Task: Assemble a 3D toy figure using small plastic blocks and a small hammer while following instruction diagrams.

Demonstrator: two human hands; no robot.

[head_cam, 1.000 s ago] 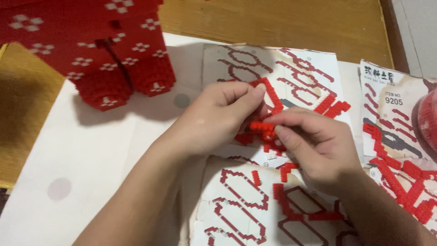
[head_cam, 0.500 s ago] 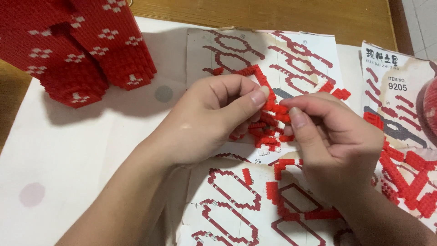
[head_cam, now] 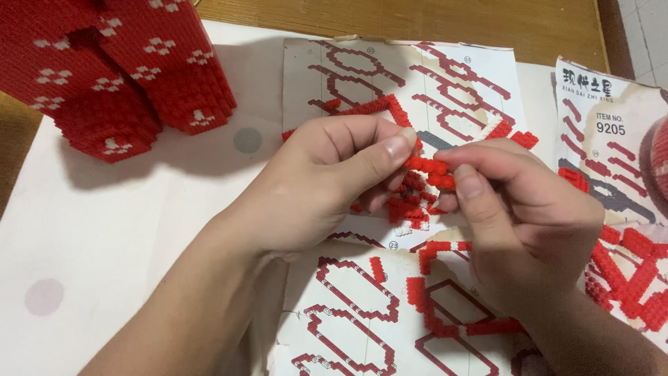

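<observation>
My left hand [head_cam: 327, 184] and my right hand [head_cam: 522, 216] meet at the middle of the view, both pinching a small red brick piece [head_cam: 430, 167] made of tiny blocks. Thumbs and forefingers of both hands press on it from either side. Under the hands lies a pile of loose red and white small bricks [head_cam: 410, 209] on a printed instruction sheet [head_cam: 445, 76]. Part of the held piece is hidden by my fingers.
A large red brick model with white flower marks [head_cam: 118, 69] stands at the upper left on a white cloth [head_cam: 104, 244]. More instruction sheets [head_cam: 362, 313] lie below. Red brick strips [head_cam: 626, 271] lie at the right beside a printed booklet [head_cam: 612, 118]. Wooden table [head_cam: 417, 17] behind.
The view has shifted, so the red model sits further left and up. My hands stay together on the small red piece, fingers adjusting slightly.
</observation>
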